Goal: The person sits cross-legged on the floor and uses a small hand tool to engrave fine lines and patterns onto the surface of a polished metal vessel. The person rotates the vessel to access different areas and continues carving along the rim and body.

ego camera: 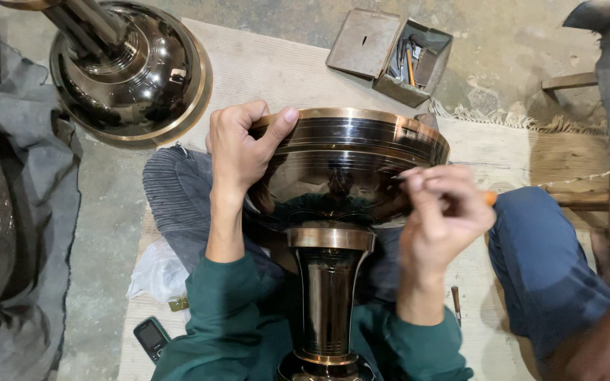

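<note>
- Dark metal vase (340, 176) lies across your lap.
- Your left hand (238, 144) grips its brass rim.
- Your right hand (443, 208) pinches an orange-handled tool (489, 198) against its side.

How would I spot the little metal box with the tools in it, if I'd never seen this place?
Start from the big shiny dark bowl that the left hand grips by its brass rim. Look past that rim, beyond the pale mat, to the bare concrete floor. There sits the small grey metal box, its flat lid hinged open beside it and small tools inside.
</note>
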